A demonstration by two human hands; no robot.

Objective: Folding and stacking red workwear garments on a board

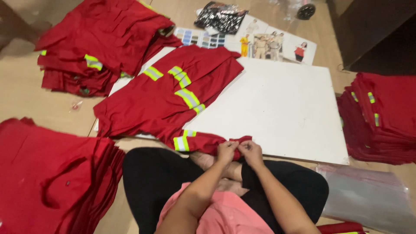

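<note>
A red work garment with yellow-and-silver reflective stripes lies spread over the left part of a white board on the floor. Its near end, a sleeve or leg with a reflective band, reaches toward my lap. My left hand and my right hand sit side by side, both pinching the red fabric edge at that end. I sit cross-legged in black trousers and a pink top just below the board.
Piles of similar red garments lie at top left, bottom left and right. Clear plastic bags lie at bottom right. A printed sheet with pictures and a dark packet sit beyond the board.
</note>
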